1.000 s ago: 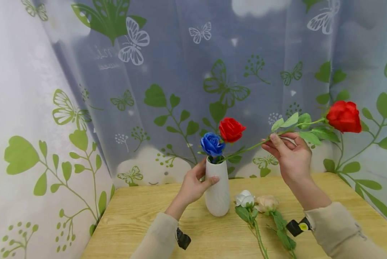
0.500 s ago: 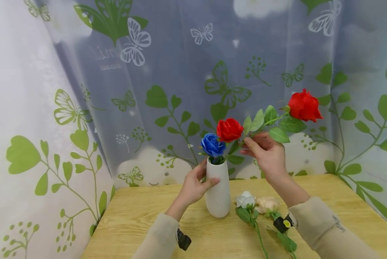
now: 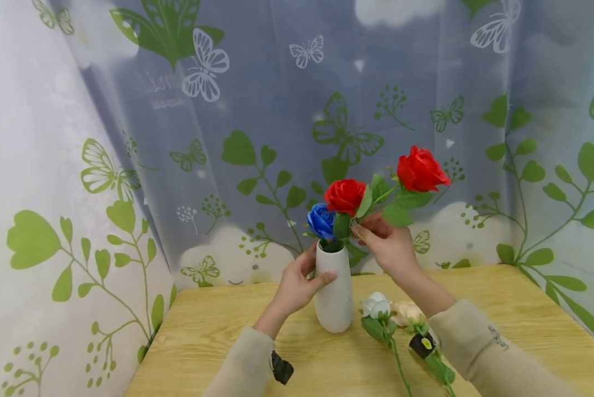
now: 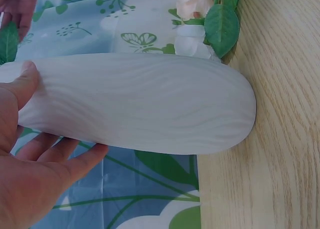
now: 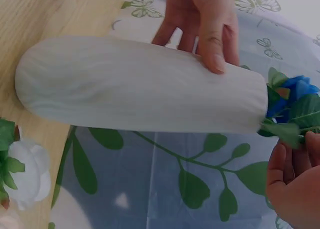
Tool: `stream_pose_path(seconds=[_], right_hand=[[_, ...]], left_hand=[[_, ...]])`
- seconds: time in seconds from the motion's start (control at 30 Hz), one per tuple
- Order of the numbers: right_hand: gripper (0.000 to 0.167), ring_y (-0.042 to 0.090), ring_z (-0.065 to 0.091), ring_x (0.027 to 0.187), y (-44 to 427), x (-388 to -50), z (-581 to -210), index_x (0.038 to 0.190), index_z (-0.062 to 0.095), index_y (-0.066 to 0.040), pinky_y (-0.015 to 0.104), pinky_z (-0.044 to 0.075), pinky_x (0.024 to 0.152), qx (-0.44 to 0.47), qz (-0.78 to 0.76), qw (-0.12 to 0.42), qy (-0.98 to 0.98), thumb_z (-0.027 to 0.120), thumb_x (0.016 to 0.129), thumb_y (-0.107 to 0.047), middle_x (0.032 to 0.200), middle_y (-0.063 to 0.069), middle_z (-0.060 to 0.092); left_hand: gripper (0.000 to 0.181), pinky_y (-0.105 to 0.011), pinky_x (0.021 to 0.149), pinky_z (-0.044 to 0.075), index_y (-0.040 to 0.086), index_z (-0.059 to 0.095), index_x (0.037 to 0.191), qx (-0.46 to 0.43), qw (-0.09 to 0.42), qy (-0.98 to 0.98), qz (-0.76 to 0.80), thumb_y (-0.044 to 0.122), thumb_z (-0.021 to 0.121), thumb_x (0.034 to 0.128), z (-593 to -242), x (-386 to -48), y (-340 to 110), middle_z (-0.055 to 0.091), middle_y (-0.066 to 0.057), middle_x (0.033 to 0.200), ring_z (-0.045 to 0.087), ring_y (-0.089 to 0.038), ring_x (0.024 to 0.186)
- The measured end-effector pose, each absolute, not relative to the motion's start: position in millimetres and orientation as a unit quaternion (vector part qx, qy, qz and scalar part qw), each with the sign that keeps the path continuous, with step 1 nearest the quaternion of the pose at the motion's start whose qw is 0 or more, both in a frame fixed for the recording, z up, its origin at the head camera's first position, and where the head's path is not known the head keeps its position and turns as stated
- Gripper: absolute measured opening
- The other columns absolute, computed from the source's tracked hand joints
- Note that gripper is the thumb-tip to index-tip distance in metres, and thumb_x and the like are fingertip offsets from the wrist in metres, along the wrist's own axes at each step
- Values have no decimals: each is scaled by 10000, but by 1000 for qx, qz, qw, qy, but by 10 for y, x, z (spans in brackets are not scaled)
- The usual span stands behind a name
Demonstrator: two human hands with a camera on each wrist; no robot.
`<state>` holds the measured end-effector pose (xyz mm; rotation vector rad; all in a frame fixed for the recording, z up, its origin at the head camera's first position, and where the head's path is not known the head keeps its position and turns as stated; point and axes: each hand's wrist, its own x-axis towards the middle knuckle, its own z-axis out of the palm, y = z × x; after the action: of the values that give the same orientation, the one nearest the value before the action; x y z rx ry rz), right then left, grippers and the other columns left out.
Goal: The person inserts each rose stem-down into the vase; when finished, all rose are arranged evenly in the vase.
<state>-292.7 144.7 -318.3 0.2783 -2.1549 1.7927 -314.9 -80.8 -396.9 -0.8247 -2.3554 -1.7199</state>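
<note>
My left hand (image 3: 299,281) grips the upper part of a white vase (image 3: 334,300), thumb across its front and fingers behind; the vase stands upright on the table. A blue rose (image 3: 321,221) and a red rose (image 3: 345,197) stick up out of its mouth. To the right of the mouth, my right hand (image 3: 388,242) pinches the stem of a second red rose (image 3: 421,170), whose bloom tilts up and right. Leaves by the vase mouth hide where this stem ends. In the right wrist view, the right hand (image 5: 295,179) is close to the rim of the vase (image 5: 145,86).
A white rose (image 3: 376,305) and a peach rose (image 3: 408,313) lie on the wooden table (image 3: 217,331), right of the vase, stems toward the front. Behind the table hangs a printed curtain (image 3: 267,110) with leaves and butterflies.
My right hand has moved left and slightly down to the vase mouth, bringing the second red rose closer and lower. The red rose in the vase has shifted slightly left. The left hand stays put.
</note>
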Motion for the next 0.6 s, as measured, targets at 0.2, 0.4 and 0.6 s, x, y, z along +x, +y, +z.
stream_pose_path(seconds=[0.2,0.4,0.6], right_hand=[[208,24,717,791,1374,-2963,-3252,1089,690,1,196,599,773,90,607,164,-772,711,1023,-195,967,47,805],[240,42,667,794,1368,-2992,-3229,1091,711,-21,189,552,755,82,593,163,-784,724,1018,-249,895,-38,767],[276,76,649,825,1317,-2996,-3211,1095,728,-11,213,540,763,92,578,176,-791,743,1011,-273,982,123,781]], left_hand=[[805,-537,1157,490,188,347,1662,-270,51,-776,-567,209,778,983,-3980,-3130,-810,601,-123,1526,579,-305,1415],[797,-541,1149,495,154,344,1661,-275,57,-778,-562,212,770,990,-3975,-3136,-822,605,-151,1516,587,-331,1405],[807,-523,1171,480,168,346,1660,-272,53,-776,-566,187,780,980,-3973,-3131,-816,594,-137,1530,572,-307,1422]])
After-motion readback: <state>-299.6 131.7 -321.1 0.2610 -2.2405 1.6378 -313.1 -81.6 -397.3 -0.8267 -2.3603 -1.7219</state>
